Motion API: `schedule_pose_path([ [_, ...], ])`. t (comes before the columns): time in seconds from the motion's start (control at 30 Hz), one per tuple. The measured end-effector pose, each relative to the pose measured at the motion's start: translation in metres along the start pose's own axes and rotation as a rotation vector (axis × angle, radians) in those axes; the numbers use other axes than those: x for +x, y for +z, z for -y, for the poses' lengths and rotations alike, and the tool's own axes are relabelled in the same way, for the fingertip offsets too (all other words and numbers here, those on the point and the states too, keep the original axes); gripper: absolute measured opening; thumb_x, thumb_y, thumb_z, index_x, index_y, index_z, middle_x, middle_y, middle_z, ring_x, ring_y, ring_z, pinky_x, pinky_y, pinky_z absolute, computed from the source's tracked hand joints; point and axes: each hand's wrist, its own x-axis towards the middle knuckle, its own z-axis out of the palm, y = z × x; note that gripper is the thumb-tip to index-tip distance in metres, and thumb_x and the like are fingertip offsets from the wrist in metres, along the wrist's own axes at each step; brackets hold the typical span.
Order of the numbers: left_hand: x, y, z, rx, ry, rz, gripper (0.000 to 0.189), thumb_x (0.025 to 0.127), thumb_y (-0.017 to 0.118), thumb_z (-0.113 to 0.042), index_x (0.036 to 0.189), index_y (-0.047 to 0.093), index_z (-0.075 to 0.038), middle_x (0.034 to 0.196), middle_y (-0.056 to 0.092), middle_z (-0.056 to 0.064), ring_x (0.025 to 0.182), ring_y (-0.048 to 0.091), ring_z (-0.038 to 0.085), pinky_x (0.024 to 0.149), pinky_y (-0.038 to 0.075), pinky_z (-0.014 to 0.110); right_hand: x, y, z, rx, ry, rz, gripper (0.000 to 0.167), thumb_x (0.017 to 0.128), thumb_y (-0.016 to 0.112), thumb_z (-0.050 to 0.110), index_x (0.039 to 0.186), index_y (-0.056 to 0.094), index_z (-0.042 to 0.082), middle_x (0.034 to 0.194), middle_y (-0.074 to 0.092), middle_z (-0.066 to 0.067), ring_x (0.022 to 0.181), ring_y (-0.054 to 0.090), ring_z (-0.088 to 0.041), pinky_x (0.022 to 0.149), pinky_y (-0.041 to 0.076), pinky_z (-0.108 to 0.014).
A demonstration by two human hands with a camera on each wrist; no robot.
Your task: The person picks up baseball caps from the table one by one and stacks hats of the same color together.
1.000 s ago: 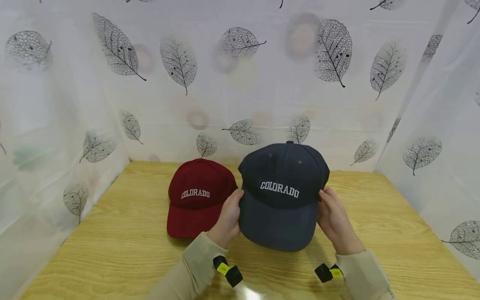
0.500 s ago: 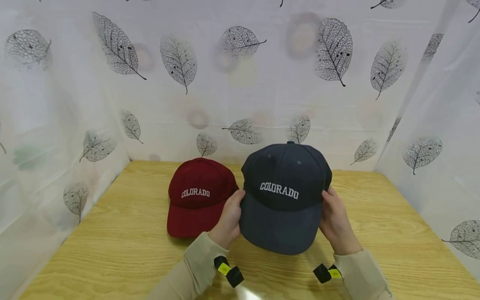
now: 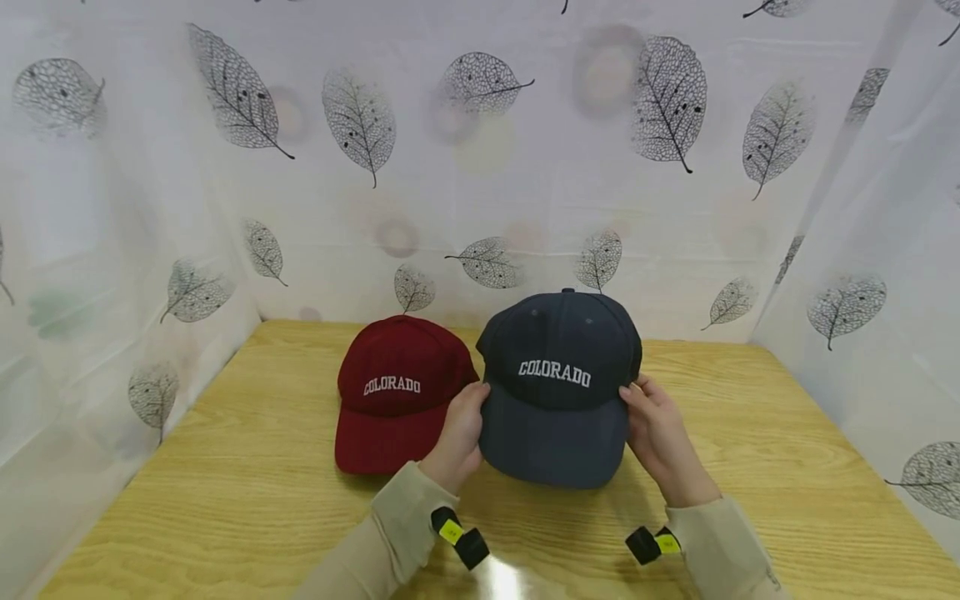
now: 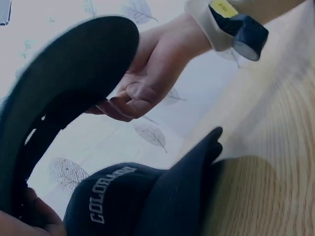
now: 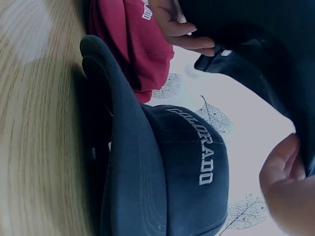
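Observation:
Both hands hold a navy baseball cap [image 3: 555,442] lettered COLORADO above the table, brim toward me. My left hand [image 3: 459,437] grips its left side, the thumb on the front. My right hand [image 3: 663,437] pinches its right edge with thumb and fingers. The wrist views show the hollow underside of this held cap [image 4: 93,54] and, beyond it, a second navy COLORADO cap [image 5: 192,152] on the table. In the head view the held cap hides that second one. A red COLORADO cap [image 3: 397,375] sits on the table to the left.
The wooden table [image 3: 247,467] has leaf-print sheeting [image 3: 480,167] at its back and both sides. A black device with a yellow label [image 3: 459,537] is on the left wrist, and a similar device [image 3: 652,544] on the right.
The held navy cap first shifts slightly right, then back left and a little away from me, its brim rising in view. My right hand moves slightly left with it. The red cap stays put.

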Motion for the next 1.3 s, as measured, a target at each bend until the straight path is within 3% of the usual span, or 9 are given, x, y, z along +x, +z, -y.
schedule_pose_path([
  [0.2, 0.009, 0.0, 0.008, 0.016, 0.035, -0.023, 0.039, 0.091, 0.039, -0.006, 0.127, 0.029, 0.005, 0.127, 0.036, 0.021, 0.111, 0.042, 0.027, 0.094, 0.032, 0.039, 0.012, -0.003, -0.003, -0.112, 0.121, -0.167, 0.015, 0.092, 0.041, 0.004, 0.105, 0.033, 0.003, 0.091, 0.051, 0.0, 0.076, 0.053, -0.008, 0.067, 0.044, -0.024],
  [0.37, 0.015, -0.002, 0.019, 0.069, 0.066, -0.038, 0.035, 0.088, 0.038, 0.002, 0.121, 0.029, 0.002, 0.13, 0.026, 0.02, 0.113, 0.036, 0.03, 0.093, 0.031, 0.04, 0.02, -0.009, -0.011, -0.223, 0.178, -0.287, 0.048, 0.092, 0.042, 0.006, 0.128, 0.012, -0.002, 0.104, 0.039, -0.01, 0.074, 0.055, -0.003, 0.069, 0.044, -0.021],
  [0.47, 0.017, -0.005, 0.026, 0.117, 0.083, -0.015, 0.028, 0.087, 0.036, 0.005, 0.114, 0.036, 0.006, 0.132, 0.026, 0.021, 0.115, 0.034, 0.032, 0.092, 0.032, 0.039, 0.021, -0.013, -0.017, -0.318, 0.192, -0.315, 0.037, 0.092, 0.042, 0.005, 0.122, 0.022, 0.001, 0.091, 0.045, -0.008, 0.068, 0.054, -0.004, 0.065, 0.045, -0.023],
  [0.57, 0.019, -0.007, 0.03, 0.146, 0.07, 0.02, 0.029, 0.088, 0.033, 0.005, 0.115, 0.04, 0.01, 0.13, 0.03, 0.024, 0.114, 0.037, 0.031, 0.091, 0.034, 0.037, 0.022, -0.019, -0.022, -0.423, 0.186, -0.296, 0.011, 0.092, 0.043, 0.004, 0.102, 0.038, 0.004, 0.072, 0.05, 0.0, 0.064, 0.054, -0.007, 0.06, 0.045, -0.025],
  [0.63, 0.019, -0.008, 0.031, 0.155, 0.052, 0.033, 0.032, 0.088, 0.033, 0.005, 0.119, 0.039, 0.011, 0.128, 0.033, 0.024, 0.11, 0.042, 0.03, 0.089, 0.037, 0.036, 0.023, -0.023, -0.024, -0.5, 0.179, -0.263, 0.007, 0.092, 0.044, 0.006, 0.098, 0.043, 0.004, 0.072, 0.052, 0.0, 0.065, 0.054, -0.007, 0.06, 0.046, -0.026],
  [0.9, 0.021, -0.009, 0.029, 0.22, 0.006, 0.026, 0.037, 0.087, 0.039, 0.0, 0.122, 0.038, 0.008, 0.125, 0.038, 0.022, 0.099, 0.048, 0.024, 0.079, 0.042, 0.034, 0.024, -0.03, -0.021, -0.902, 0.111, -0.137, 0.042, 0.091, 0.05, 0.023, 0.123, 0.045, -0.004, 0.114, 0.049, -0.028, 0.091, 0.056, -0.026, 0.066, 0.049, -0.031],
  [1.0, 0.022, -0.011, 0.029, 0.331, -0.005, 0.035, 0.039, 0.086, 0.042, -0.002, 0.124, 0.04, 0.007, 0.122, 0.042, 0.022, 0.092, 0.05, 0.022, 0.074, 0.044, 0.035, 0.024, -0.03, -0.02, -1.042, 0.109, -0.083, 0.05, 0.09, 0.052, 0.029, 0.127, 0.043, -0.004, 0.121, 0.044, -0.03, 0.101, 0.051, -0.036, 0.07, 0.049, -0.035],
  [1.1, 0.023, -0.012, 0.028, 0.538, 0.019, 0.057, 0.042, 0.084, 0.047, -0.004, 0.125, 0.042, 0.006, 0.12, 0.045, 0.023, 0.089, 0.052, 0.024, 0.07, 0.045, 0.035, 0.023, -0.03, -0.02, -1.163, 0.122, -0.04, 0.057, 0.088, 0.054, 0.033, 0.129, 0.041, -0.004, 0.126, 0.041, -0.028, 0.102, 0.051, -0.038, 0.073, 0.048, -0.038],
  [1.3, 0.019, -0.015, 0.027, 0.942, 0.036, 0.157, 0.05, 0.087, 0.051, -0.017, 0.132, 0.038, 0.002, 0.133, 0.034, 0.023, 0.12, 0.032, 0.033, 0.095, 0.029, 0.044, 0.024, -0.031, -0.024, -1.284, 0.121, 0.034, 0.062, 0.085, 0.058, 0.033, 0.129, 0.038, -0.007, 0.127, 0.038, -0.03, 0.098, 0.054, -0.039, 0.077, 0.046, -0.042],
])
